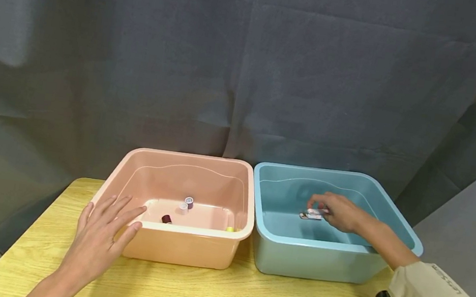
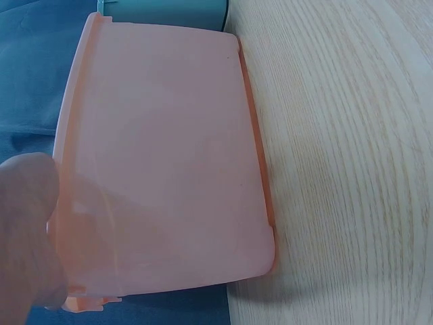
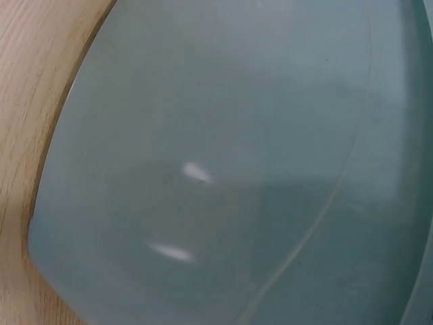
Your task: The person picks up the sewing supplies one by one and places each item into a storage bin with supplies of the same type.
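Note:
My right hand reaches down inside the blue basin, fingers curled, and pinches a small white piece with reddish marks. Right beneath it, a small flat piece with a printed, partly dark face lies at the basin's floor. My left hand is spread with fingers fairly straight over the near left corner of the pink basin, at its rim. In the left wrist view, part of the left hand shows at the rim of that basin. The right wrist view shows only the outer wall of the blue basin.
Inside the pink basin lie several small spools: purple-and-white, white, dark red, and something yellow by the near wall. Both basins stand side by side on a wooden table before a grey curtain.

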{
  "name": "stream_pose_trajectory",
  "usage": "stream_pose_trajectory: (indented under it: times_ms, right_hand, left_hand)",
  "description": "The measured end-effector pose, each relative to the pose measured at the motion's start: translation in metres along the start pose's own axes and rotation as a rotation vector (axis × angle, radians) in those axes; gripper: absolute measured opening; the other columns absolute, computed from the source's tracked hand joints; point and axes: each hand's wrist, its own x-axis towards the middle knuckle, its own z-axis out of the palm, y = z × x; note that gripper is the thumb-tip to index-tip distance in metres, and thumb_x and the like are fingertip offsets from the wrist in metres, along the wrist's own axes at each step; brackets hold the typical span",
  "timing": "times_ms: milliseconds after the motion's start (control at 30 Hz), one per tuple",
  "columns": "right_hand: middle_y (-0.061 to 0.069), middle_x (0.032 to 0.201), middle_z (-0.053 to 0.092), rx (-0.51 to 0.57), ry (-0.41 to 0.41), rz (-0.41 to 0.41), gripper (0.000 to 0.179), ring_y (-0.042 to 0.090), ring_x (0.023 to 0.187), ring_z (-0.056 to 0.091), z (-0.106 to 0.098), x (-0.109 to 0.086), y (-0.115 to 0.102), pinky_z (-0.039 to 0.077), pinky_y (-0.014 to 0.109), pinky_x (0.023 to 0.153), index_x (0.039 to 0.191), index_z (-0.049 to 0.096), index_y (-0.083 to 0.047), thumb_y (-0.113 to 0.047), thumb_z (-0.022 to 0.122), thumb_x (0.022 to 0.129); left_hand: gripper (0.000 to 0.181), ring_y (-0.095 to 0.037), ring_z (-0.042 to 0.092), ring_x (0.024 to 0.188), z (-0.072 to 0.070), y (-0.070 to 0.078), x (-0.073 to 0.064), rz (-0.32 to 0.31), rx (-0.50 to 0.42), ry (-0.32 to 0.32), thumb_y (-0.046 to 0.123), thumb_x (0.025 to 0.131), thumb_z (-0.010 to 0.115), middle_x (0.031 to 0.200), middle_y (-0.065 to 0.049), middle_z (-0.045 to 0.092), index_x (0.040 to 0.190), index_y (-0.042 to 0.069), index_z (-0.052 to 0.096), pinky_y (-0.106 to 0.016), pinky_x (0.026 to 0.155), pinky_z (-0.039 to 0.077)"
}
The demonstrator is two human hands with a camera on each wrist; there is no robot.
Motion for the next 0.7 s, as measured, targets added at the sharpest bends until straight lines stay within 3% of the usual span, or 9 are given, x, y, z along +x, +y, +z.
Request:
stream_pose_trajectory:
  times_ms: [367,700]
  right_hand:
    - [0.004,0.094,0.056,0.009,-0.003,0.029,0.043,0.025,0.087,0.055,0.0052,-0.0024,0.0039,0.047,0.040,0.067,0.101,0.059,-0.023,0.011,0.059,0.077]
    - [0.005,0.102,0.059,0.048,0.025,0.078,0.031,0.028,0.094,0.056,-0.0019,-0.0048,0.0016,0.047,0.044,0.073,0.105,0.062,-0.020,0.002,0.059,0.084]
  left_hand:
    - [0.034,-0.028,0.030,0.128,-0.0008,0.0007,-0.0008,-0.001,0.004,-0.008,0.037,0.092,0.053,0.139,-0.002,0.041,0.125,0.031,0.055,-0.059,0.102,0.003]
    - [0.033,-0.029,0.031,0.127,-0.0029,0.0014,0.0002,0.004,0.016,-0.003,0.036,0.092,0.053,0.139,-0.003,0.041,0.125,0.029,0.056,-0.059,0.102,0.004]
